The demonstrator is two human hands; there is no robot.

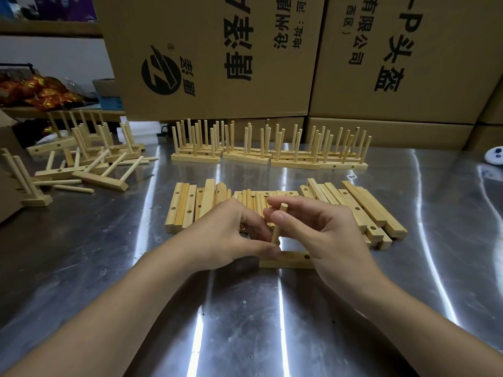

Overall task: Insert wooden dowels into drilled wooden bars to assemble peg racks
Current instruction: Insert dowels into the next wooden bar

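Observation:
A drilled wooden bar (291, 260) lies on the steel table (245, 308) in front of me, one open hole showing near its right end. My right hand (324, 229) pinches an upright wooden dowel (278, 227) whose lower end stands at the bar's left part. My left hand (231, 235) grips the bar's left end, thumb along its front; its fingers curl behind the dowel. Behind my hands lie loose dowels (253, 200), flanked by loose drilled bars on the left (187, 205) and on the right (362, 210).
Several finished peg racks (269, 151) stand in a row at the back, in front of large cardboard boxes (217, 55). More racks and stray dowels (87, 159) lie jumbled at the left. A small white device (494, 156) sits at the far right edge.

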